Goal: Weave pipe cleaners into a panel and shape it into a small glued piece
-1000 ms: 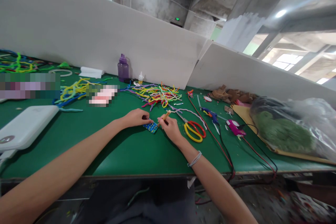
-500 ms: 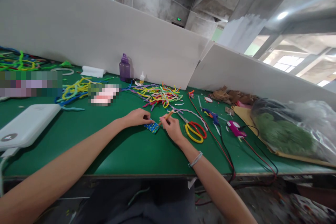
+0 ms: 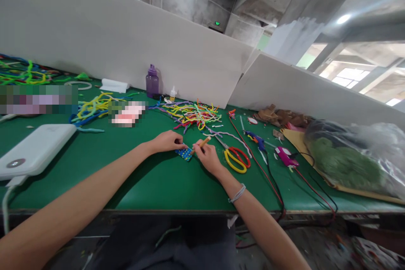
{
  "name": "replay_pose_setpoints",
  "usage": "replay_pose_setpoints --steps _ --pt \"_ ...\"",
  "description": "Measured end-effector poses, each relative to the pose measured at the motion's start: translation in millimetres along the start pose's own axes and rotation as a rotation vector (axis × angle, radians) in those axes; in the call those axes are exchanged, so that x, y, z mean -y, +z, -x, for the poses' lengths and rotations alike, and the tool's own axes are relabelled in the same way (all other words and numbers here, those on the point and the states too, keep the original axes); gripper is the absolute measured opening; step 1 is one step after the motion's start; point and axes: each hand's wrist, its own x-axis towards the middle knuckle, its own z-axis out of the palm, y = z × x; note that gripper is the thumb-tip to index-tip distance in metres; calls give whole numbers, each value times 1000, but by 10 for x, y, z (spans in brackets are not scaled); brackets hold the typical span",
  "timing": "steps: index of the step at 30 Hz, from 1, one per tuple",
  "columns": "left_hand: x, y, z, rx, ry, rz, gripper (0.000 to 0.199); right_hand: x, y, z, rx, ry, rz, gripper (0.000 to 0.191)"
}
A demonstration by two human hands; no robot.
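Note:
A small blue piece with a pattern of yellow dots lies on the green table. My left hand is closed at its upper left edge, fingers pinching or pressing it. My right hand grips a tan wooden-looking stick like a pen; its lower end meets the right side of the blue piece. The stick's exact kind is unclear. Just right of that hand lie scissors with one yellow and one red handle. Beyond both hands is a heap of colourful fuzzy stems.
A glue gun and a magenta device with cords lie to the right, near a plastic bag of green material. A white power bank lies left. A purple bottle and a small glue bottle stand at the back.
The whole view has shifted slightly, so things appear a little further right. Both hands keep nearly the same pose at the blue piece; the stick's angle differs slightly.

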Motion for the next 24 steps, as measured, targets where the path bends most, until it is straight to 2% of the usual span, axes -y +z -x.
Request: replay_pose_setpoints --steps 4,8,12,17,22,24 --pt "9 5 -3 6 2 -13 44 13 -7 2 -34 -16 19 26" --pt "6 8 -3 8 6 -35 46 27 -11 5 14 -15 12 27" --pt "-11 4 0 8 10 -46 46 46 -18 18 -27 -13 36 27" --pt "-13 3 3 6 -1 -19 45 61 -9 27 10 -54 -1 25" --pt "-14 -2 -3 5 -22 79 41 80 13 25 29 -50 -31 26" --pt "-35 -11 -8 16 -19 182 38 93 -10 13 -10 -25 -33 26"
